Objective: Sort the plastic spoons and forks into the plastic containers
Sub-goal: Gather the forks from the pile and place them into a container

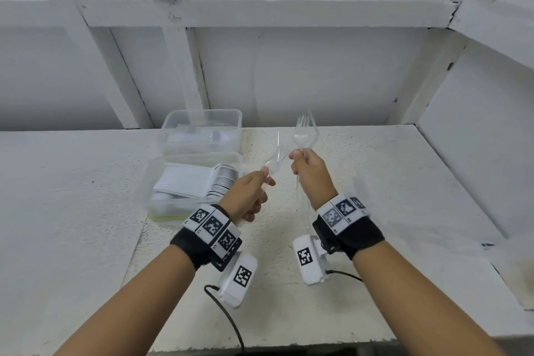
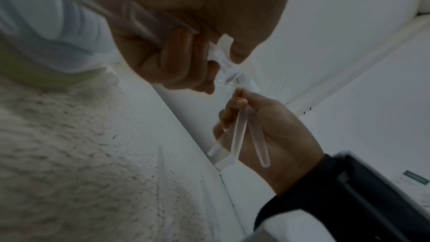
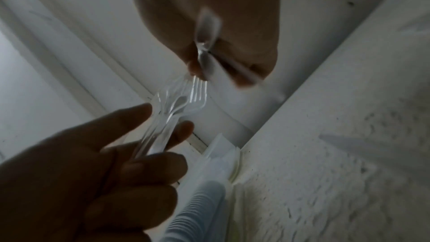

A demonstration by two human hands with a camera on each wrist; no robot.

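Both hands are raised above the white table (image 1: 375, 182), close together. My left hand (image 1: 261, 179) grips the handles of a few clear plastic forks (image 1: 276, 158), tines pointing up and right. In the right wrist view the forks (image 3: 179, 102) show in the left hand (image 3: 149, 146). My right hand (image 1: 300, 158) pinches several clear pieces of cutlery (image 1: 305, 130) upright, a fork's tines on top and handles (image 2: 242, 135) hanging below the right hand (image 2: 258, 122). Two clear containers stand at left: the far container (image 1: 234, 121) and the near container (image 1: 150, 179), which holds stacked white cutlery.
A white wall with beams (image 1: 260, 9) rises behind the table, and a side wall (image 1: 476, 139) closes the right. Cables run from the wrist cameras over the table's front edge (image 1: 260, 347). A green strip shows under the near container.
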